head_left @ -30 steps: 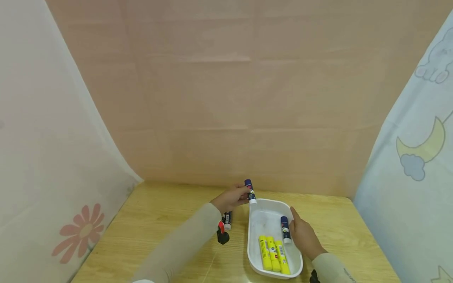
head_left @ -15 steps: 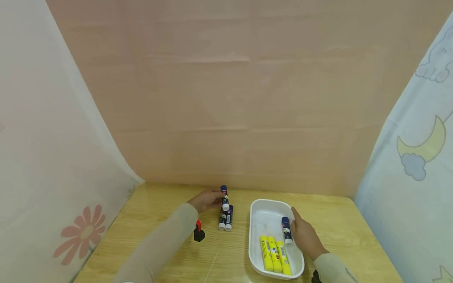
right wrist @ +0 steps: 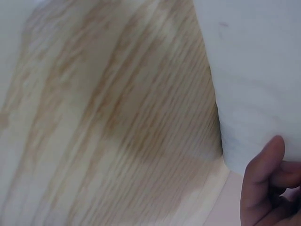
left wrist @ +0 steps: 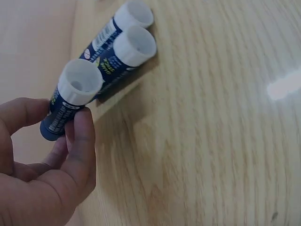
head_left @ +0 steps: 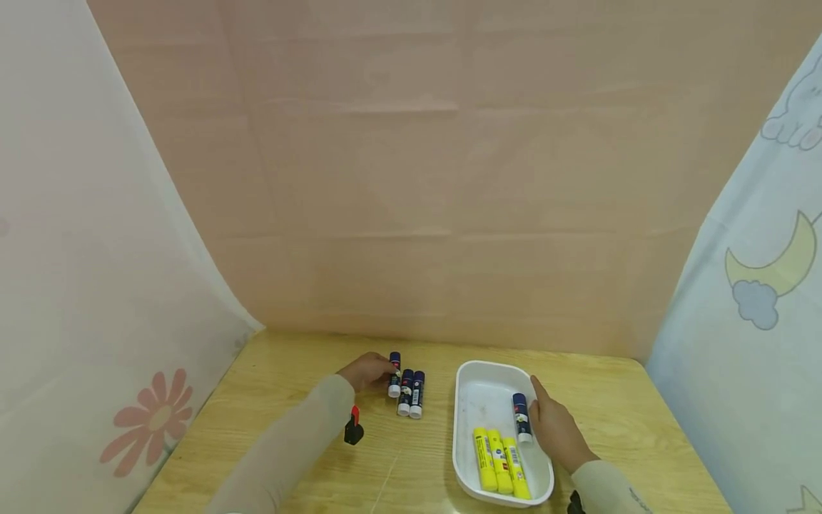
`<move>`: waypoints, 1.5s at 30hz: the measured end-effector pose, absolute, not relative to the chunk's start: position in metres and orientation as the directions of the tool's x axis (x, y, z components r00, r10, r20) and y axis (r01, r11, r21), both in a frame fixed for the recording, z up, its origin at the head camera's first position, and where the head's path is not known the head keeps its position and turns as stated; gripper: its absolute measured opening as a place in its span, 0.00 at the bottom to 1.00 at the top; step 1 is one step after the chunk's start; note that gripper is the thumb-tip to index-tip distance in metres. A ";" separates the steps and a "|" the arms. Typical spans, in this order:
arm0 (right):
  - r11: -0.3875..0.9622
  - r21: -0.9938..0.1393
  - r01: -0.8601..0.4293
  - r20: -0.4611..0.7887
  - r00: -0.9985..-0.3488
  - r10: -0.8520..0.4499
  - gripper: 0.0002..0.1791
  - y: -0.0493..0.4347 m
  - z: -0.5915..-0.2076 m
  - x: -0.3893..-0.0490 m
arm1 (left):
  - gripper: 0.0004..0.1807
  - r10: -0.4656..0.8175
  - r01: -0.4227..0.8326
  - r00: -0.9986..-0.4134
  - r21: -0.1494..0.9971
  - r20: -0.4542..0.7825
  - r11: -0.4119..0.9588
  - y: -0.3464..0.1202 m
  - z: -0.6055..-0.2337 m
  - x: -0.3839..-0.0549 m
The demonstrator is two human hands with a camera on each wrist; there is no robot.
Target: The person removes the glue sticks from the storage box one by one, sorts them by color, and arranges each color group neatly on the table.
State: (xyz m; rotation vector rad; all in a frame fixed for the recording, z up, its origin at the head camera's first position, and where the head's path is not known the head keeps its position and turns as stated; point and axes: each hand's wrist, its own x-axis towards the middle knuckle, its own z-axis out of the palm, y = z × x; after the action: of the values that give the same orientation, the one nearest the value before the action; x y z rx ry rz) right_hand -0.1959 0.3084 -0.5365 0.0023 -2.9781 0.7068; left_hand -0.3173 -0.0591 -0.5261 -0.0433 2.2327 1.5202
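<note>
Our tabletop (head_left: 289, 442) bears the white tray (head_left: 478, 396), its side gripped by our right hand (head_left: 557, 434); our left hand (head_left: 366, 370) pinches a navy glue stick (head_left: 394, 383) beside two matching sticks (head_left: 417, 395). We seem to be lining these up; the next move likely calls for laying it flat.

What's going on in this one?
A person's left hand pinches a dark blue glue stick next to two similar sticks lying on the wooden table. The right hand holds the side of a white tray, where three yellow sticks and another dark blue stick lie.
</note>
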 end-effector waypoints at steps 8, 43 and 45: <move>0.889 -0.457 -0.018 0.067 -0.998 0.014 0.31 0.309 -0.536 -0.194 | 0.19 0.193 -0.223 -0.904 0.805 -0.382 0.550 -0.057 -0.528 -0.310; 0.797 -0.600 0.070 0.015 -0.995 0.099 0.30 0.323 -0.547 -0.196 | 0.21 0.173 -0.246 -0.907 0.815 -0.384 0.524 -0.052 -0.545 -0.305; 0.775 -0.625 0.090 -0.003 -0.994 0.113 0.30 0.326 -0.550 -0.197 | 0.20 0.173 -0.249 -0.907 0.820 -0.385 0.515 -0.051 -0.545 -0.304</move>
State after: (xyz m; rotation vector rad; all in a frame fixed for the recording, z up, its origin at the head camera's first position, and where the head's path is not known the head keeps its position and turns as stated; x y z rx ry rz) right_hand -0.1969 0.3259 -0.5497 -0.1678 -2.9264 1.0284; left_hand -0.3036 -0.0510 -0.5449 -0.0630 2.3396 1.3639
